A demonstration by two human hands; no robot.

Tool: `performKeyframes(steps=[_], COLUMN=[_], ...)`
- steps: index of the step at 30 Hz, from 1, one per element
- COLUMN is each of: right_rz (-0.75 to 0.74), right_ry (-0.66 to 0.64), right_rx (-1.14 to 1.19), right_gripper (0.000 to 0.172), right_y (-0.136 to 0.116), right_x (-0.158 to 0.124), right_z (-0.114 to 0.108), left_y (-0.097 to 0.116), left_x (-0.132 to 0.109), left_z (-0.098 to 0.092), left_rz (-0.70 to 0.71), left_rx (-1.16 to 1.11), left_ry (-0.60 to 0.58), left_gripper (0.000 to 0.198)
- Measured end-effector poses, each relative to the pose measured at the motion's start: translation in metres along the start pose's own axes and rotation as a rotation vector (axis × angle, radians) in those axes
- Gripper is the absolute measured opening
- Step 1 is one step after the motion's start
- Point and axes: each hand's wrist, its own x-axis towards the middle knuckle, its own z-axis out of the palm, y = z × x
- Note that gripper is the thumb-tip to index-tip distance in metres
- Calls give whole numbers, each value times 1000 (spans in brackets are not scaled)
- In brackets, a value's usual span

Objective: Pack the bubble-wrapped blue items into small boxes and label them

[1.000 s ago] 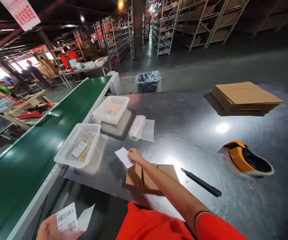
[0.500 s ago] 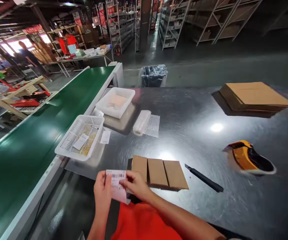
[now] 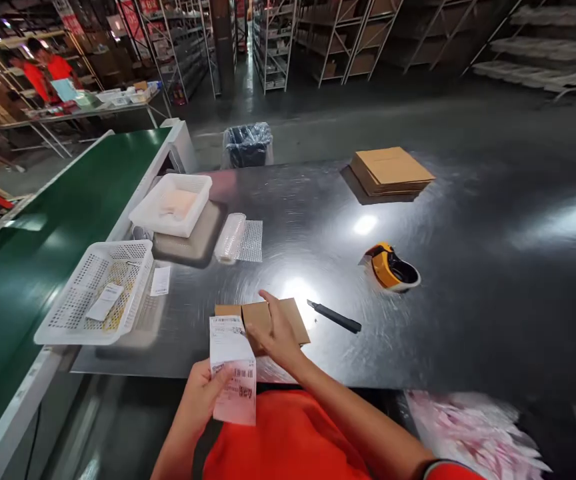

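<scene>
In my left hand [image 3: 201,390] is a printed shipping label [image 3: 233,393], thumb on its front and fingers behind. It has a fold across the middle, with barcodes and a QR code showing; its upper part stands toward the boxes. My right hand [image 3: 278,337] is open beside the label's upper right edge, thumb and index finger spread. Whether the thumb touches the paper, I cannot tell. Under and behind that hand lies a brown cardboard box [image 3: 291,317] with flap seams, partly covered by the label. To its right rests a black utility knife [image 3: 335,316], blade end toward the box.
White baskets [image 3: 48,327] [image 3: 141,213] stand at left, near a green conveyor [image 3: 83,180]. Bubble wrap [image 3: 231,239] and a paper slip [image 3: 161,281] lie close by. A yellow tape dispenser [image 3: 385,267] and cardboard stack [image 3: 393,167] are right. A lined bin [image 3: 248,147] stands beyond the table.
The label has been opened out along its fold and now hangs longer. My right hand has let go of its lower face and spread its fingers over the box. The view has turned right.
</scene>
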Motion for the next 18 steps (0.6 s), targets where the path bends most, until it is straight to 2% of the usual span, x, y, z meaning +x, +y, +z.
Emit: performKeyframes(steps=[1, 3, 5, 7, 10, 12, 13, 15, 16, 18], right_rz=[-122, -263, -211, -72, 46, 147, 225, 398, 471, 539], right_ry=[-97, -433, -687, -760, -752, -708, -674, -493, -375, -111], right_rx=[-53, -36, 96, 243, 365, 413, 446, 529, 565, 611], right_gripper=[73, 69, 64, 61, 61, 62, 63, 62, 59, 50], right_y=[-4, -14, -19, -18, -2, 16, 27, 50, 61, 81], right_x=[-5, -16, -27, -38, -48, -43, -37, -19, -9, 8], right_z=[-11, -30, -43, -48, -47, -51, -57, -77, -91, -121], left_y=[1, 2, 4, 4, 2, -6, -12, -29, -39, -60], left_x=[0, -1, -2, -2, -1, -2, -4, -11, -17, -32], left_z=[6, 17, 29, 42, 52, 47, 38, 11, -6, -38], left_rz=[-22, -77, -129, -173, -224, -275, -307, -365, -384, -415], left_rx=[3, 14, 29, 44, 106, 164, 213, 401, 562, 984], left_ry=[-30, -113, -184, -210, -251, -317, -357, -373, -343, -151], left_gripper=[54, 55, 56, 57, 59, 59, 58, 52, 47, 38])
